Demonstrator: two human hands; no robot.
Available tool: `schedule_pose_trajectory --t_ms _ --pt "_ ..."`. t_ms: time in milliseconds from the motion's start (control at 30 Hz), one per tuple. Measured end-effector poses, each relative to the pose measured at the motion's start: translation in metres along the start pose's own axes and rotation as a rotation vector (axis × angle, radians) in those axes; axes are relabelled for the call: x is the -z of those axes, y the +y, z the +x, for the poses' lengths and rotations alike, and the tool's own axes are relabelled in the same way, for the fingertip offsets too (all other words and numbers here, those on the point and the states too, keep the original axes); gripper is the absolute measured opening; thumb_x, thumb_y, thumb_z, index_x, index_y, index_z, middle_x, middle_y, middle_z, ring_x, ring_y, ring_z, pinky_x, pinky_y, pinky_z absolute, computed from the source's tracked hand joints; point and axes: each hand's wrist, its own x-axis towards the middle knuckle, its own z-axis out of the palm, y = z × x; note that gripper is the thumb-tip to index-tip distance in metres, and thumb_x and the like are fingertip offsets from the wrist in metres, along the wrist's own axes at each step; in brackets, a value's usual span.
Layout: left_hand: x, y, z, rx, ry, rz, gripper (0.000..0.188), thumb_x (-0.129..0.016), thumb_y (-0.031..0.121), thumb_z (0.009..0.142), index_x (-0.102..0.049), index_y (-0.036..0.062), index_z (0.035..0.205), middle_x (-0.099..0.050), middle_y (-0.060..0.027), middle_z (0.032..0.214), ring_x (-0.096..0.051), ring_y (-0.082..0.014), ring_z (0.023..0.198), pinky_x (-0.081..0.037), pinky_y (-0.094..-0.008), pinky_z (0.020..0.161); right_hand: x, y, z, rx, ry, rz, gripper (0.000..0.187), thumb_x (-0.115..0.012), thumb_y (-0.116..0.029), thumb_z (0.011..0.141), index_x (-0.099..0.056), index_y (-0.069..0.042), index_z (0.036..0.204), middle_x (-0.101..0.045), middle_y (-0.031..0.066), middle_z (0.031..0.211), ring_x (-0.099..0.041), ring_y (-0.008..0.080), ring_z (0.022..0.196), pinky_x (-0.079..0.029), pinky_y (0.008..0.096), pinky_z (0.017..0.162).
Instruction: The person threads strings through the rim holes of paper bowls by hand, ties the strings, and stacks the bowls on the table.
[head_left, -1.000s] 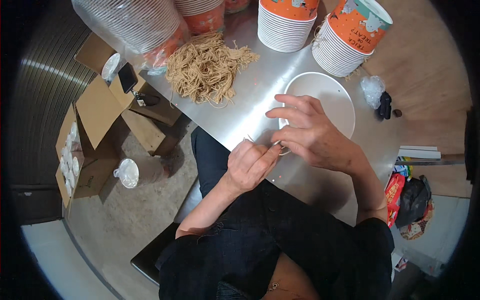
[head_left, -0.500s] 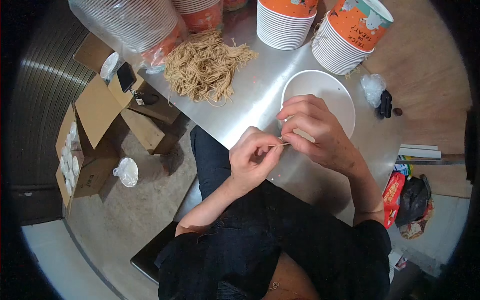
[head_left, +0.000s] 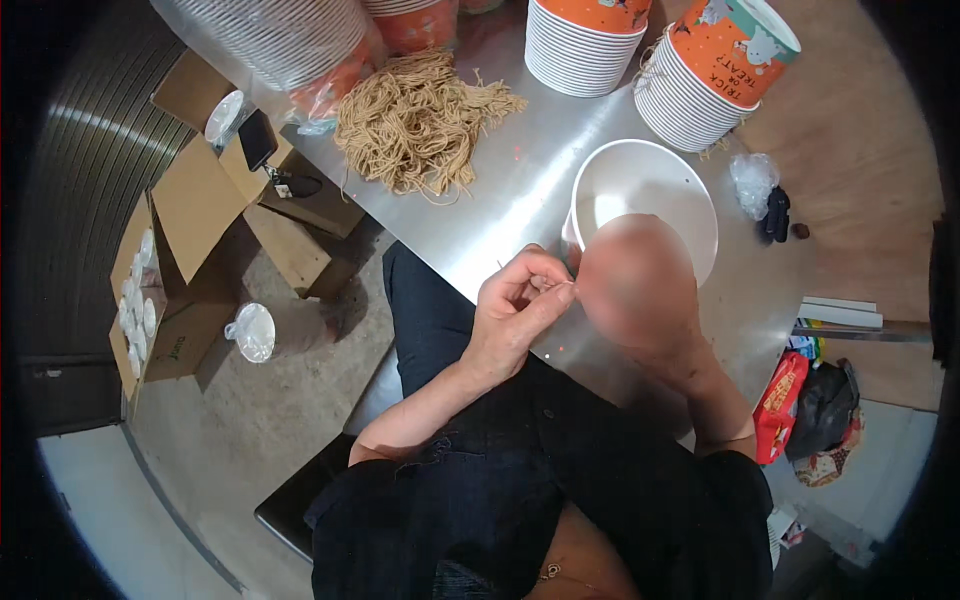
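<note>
My left hand [head_left: 518, 312] is closed in a pinch on a thin piece of tan string, of which only a little shows at the fingertips. My right hand [head_left: 637, 290] is right beside those fingertips. It is smeared in this view, so its fingers and anything in them cannot be made out. Behind and partly under the right hand stands a white paper tub [head_left: 692, 205], its mouth facing up and its inside showing. A loose heap of tan strings [head_left: 415, 135] lies on the metal table, farther off to the left.
Stacks of orange-and-white paper tubs [head_left: 585, 55] stand at the table's [head_left: 500, 215] far side, with bagged tubs [head_left: 290, 40] at far left. Crumpled clear plastic [head_left: 753, 182] and a small black object [head_left: 775, 210] lie right. Cardboard boxes [head_left: 200, 215] and a bagged tub [head_left: 256, 333] are on the floor.
The right hand has shifted slightly lower and is now blurred. The left hand stays pinched near it, a little to the right. The whole view has shifted slightly.
</note>
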Motion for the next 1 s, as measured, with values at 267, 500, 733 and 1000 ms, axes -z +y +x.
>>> schedule_pose_trajectory --t_ms 267,500,733,1000 --pt "0.000 0.004 -0.005 0.190 0.018 -0.167 0.007 -0.063 0.006 0.104 -0.065 -0.0001 0.106 -0.056 0.0022 0.086 -0.045 -0.0051 0.072 -0.034 -0.0236 0.063 -0.002 0.011 -0.021 0.368 0.046 -0.455 0.031 -0.079 -0.009 0.071 -0.069 -0.009 0.101 -0.063 0.0033 0.104 -0.060 0.0230 0.097 -0.049 0.0431 0.087" --pt "0.000 0.007 -0.007 0.217 0.055 -0.025 0.014 -0.061 0.007 0.106 -0.069 -0.0044 0.107 -0.057 -0.0007 0.087 -0.047 -0.0074 0.071 -0.035 -0.0258 0.061 -0.001 0.015 -0.028 0.455 0.043 -0.598 0.036 -0.076 -0.012 0.074 -0.070 -0.005 0.108 -0.066 0.0036 0.108 -0.061 0.0214 0.101 -0.050 0.0429 0.090" --pt "-0.002 0.006 -0.004 0.248 0.089 -0.130 0.013 -0.064 0.008 0.105 -0.070 -0.0031 0.107 -0.059 0.0001 0.080 -0.046 -0.0063 0.066 -0.035 -0.0239 0.058 -0.007 0.017 -0.034 0.463 0.100 -0.635 0.032 -0.077 -0.011 0.078 -0.071 -0.005 0.109 -0.068 0.0041 0.111 -0.061 0.0211 0.102 -0.051 0.0417 0.089" --pt "0.007 0.004 0.002 0.380 -0.023 -0.340 0.013 -0.066 0.008 0.104 -0.072 -0.0020 0.110 -0.063 0.0006 0.083 -0.046 -0.0056 0.063 -0.037 -0.0234 0.058 -0.013 0.022 -0.037 0.421 0.221 -0.632 0.031 -0.083 -0.015 0.073 -0.075 -0.010 0.103 -0.068 -0.0011 0.112 -0.061 0.0196 0.098 -0.048 0.0407 0.084"
